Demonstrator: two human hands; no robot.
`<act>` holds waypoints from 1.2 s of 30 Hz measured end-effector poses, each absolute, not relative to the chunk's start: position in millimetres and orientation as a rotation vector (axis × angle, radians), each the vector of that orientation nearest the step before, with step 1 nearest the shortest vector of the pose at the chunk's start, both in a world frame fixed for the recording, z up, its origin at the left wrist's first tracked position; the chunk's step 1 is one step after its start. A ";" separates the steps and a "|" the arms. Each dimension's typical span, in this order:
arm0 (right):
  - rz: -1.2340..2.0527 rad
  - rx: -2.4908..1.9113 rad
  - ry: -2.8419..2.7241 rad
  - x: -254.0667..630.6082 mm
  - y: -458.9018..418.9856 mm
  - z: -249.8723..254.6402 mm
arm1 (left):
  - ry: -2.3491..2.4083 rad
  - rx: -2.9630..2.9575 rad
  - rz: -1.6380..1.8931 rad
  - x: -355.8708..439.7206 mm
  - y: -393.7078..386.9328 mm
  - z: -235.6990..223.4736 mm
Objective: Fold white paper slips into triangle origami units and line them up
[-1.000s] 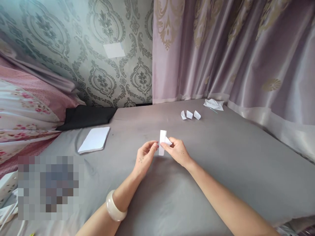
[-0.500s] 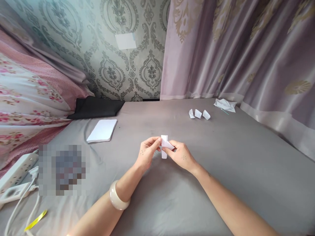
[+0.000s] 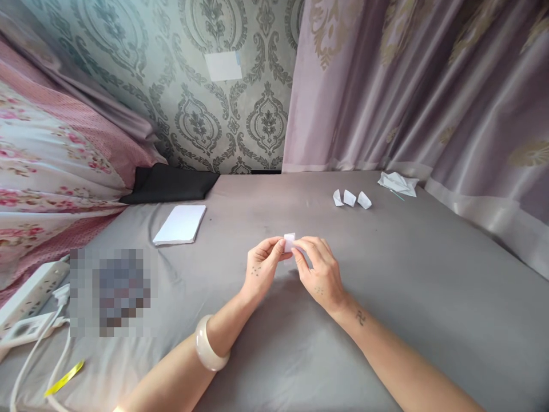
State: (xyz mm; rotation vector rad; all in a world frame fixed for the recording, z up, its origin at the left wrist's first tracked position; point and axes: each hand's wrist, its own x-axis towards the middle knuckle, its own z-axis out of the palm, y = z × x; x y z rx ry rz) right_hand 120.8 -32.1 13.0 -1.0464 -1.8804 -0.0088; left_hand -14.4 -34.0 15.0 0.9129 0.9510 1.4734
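Observation:
Between my hands is a small folded white paper [image 3: 289, 241], held above the grey sheet. My left hand [image 3: 262, 266] pinches its left side between thumb and fingers; a pale bangle circles that wrist. Fingertips of my right hand [image 3: 321, 274] close on the paper's right edge, with thumb and forefinger near each other. Part of the paper is covered by the fingers. Three small folded white paper pieces [image 3: 349, 198] stand in a row farther back to the right. A stack of white paper [image 3: 180, 224] lies to the left.
A black cloth [image 3: 171, 184] lies at the back left. More folded papers [image 3: 398, 183] rest by the curtain [image 3: 369, 86]. At the left are a white power strip [image 3: 34, 292] with cords, a yellow strip [image 3: 64, 379] and a blurred-out object [image 3: 120, 292].
The paper looks shorter now: its lower strip and the flap at the right no longer show. My right hand has turned, and its fingers have come up over the paper's right edge.

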 end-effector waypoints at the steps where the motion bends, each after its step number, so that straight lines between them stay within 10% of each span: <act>1: -0.013 -1.056 -1.880 120.7 -31.9 12.6 | 0.952 0.913 1.476 -14.1 -33.7 14.5; 36: 0.321 -1.040 -1.753 110.9 -37.6 19.2 | 0.899 1.023 1.499 -13.3 -34.9 16.5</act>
